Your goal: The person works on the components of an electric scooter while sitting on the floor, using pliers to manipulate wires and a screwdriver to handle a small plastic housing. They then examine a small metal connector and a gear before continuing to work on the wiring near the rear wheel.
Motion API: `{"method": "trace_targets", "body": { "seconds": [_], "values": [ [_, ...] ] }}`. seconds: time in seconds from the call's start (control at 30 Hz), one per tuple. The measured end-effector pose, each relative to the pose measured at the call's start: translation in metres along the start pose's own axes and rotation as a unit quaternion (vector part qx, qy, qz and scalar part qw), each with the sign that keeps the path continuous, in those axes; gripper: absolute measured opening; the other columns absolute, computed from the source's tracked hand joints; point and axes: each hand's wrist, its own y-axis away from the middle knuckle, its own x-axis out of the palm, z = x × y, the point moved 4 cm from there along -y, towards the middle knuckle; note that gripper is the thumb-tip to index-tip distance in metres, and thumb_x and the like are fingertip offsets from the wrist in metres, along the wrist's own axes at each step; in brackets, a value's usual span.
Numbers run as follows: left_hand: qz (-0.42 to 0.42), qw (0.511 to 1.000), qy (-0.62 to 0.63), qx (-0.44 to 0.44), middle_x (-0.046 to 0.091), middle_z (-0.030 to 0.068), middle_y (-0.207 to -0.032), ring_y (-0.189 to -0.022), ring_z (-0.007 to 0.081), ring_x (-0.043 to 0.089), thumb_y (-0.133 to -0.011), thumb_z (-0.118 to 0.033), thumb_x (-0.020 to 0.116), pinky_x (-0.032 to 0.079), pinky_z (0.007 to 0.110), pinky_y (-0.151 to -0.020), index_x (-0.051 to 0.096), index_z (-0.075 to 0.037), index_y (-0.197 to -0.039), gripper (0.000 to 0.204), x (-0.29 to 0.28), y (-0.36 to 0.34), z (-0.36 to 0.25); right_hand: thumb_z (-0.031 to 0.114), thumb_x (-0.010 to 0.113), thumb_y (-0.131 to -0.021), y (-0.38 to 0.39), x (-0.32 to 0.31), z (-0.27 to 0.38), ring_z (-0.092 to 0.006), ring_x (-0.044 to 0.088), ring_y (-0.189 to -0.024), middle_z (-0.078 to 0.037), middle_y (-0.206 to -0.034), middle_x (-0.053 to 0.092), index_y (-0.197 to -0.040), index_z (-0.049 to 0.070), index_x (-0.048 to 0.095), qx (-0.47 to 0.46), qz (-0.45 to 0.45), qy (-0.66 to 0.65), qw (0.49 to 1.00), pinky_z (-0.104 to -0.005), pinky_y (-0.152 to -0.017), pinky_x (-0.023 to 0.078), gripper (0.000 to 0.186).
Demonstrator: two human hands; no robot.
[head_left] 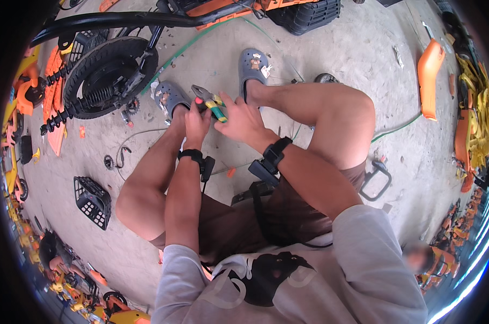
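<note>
Tee: pale short-sleeved cotton top w/ black cat print is sitting nearest the lens, filling the lower edge.
R hand: is clamping round the handles of the yellow-and-green-handled metal pliers.
L hand: fingers are curling in right by the plier head; a small red-tipped bit is showing there. Can't tell if they're pinching it.
Pliers: are hanging above the floor b/w the shins, nose pointing up-left; can't tell if it's biting anything.
Slip risk: L fingers are sitting v. close to the metal head, so a skidding tool could be nipping skin.
Drop risk: grey-blue foam clogs are resting just beyond, so a loosening grip could be sending the tool onto a foot.
Cord risk: thin black cord is trailing from the black L wrist strap; could be snagging.
Floor: stained grey concrete is carrying a flat green strap, a toothed black sprocket & a holed black plastic tray.
Wheel: black rubber-tyred wheel is lying upper L, w/ coil shocks alongside.
Room: curved orange plastic panel is lying at R; piled yellow parts are lining the rim, bright strips glaring below.
</note>
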Motion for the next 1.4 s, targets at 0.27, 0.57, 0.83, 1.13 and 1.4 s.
{"method": "trace_targets", "body": {
  "seconds": [0.27, 0.57, 0.83, 1.13, 1.4],
  "values": [
    [-0.005, 1.000, 0.005, -0.021, 0.069, 0.0205, -0.086, -0.083, 0.0321, 0.069, -0.079, -0.011, 0.069, 0.054, 0.040, -0.071, 0.057, 0.003, -0.104, 0.031, 0.003, 0.002, -0.004, 0.031, 0.070, -0.068, 0.002, -0.029, 0.018, -0.0422, 0.062, -0.079, -0.024, -0.094, 0.060, -0.130, 0.010, 0.048, -0.059, -0.146, -0.098, 0.983, -0.0468, -0.069, 0.052, 0.069],
    [-0.015, 0.999, 0.031, -0.014, 0.069, 0.0197, -0.087, -0.083, 0.0328, 0.069, -0.080, -0.014, 0.070, 0.054, 0.040, -0.071, 0.059, 0.003, -0.100, 0.029, 0.002, 0.004, -0.004, 0.032, 0.068, -0.070, 0.000, -0.013, 0.012, -0.0435, 0.061, -0.085, -0.024, -0.100, 0.059, -0.123, 0.007, 0.047, -0.046, -0.053, -0.065, 0.995, -0.0495, -0.075, 0.050, 0.062],
    [-0.029, 0.999, 0.013, -0.024, 0.067, 0.0220, -0.088, -0.084, 0.0396, 0.065, -0.081, -0.018, 0.069, 0.051, 0.046, -0.069, 0.057, 0.001, -0.098, 0.028, 0.005, 0.009, 0.007, 0.028, 0.067, -0.070, 0.001, -0.019, 0.022, -0.0447, 0.060, -0.082, -0.023, -0.099, 0.059, -0.122, 0.008, 0.045, -0.075, -0.095, -0.094, 0.988, -0.0499, -0.069, 0.051, 0.060],
    [-0.045, 0.998, 0.029, -0.016, 0.068, 0.0216, -0.088, -0.082, 0.0391, 0.065, -0.081, -0.013, 0.067, 0.052, 0.044, -0.067, 0.055, 0.002, -0.100, 0.027, 0.003, 0.014, 0.004, 0.028, 0.067, -0.072, -0.001, -0.015, 0.021, -0.0430, 0.060, -0.080, -0.021, -0.098, 0.060, -0.120, 0.004, 0.047, -0.076, -0.096, -0.075, 0.990, -0.0486, -0.066, 0.051, 0.057],
    [-0.047, 0.998, 0.040, -0.009, 0.067, 0.0217, -0.088, -0.083, 0.0394, 0.065, -0.081, -0.013, 0.067, 0.052, 0.045, -0.069, 0.054, 0.001, -0.100, 0.028, 0.006, 0.014, 0.007, 0.029, 0.068, -0.072, -0.002, -0.013, 0.014, -0.0428, 0.061, -0.081, -0.022, -0.099, 0.060, -0.118, 0.007, 0.049, -0.053, -0.062, -0.062, 0.995, -0.0490, -0.068, 0.051, 0.055]
  ]
}}
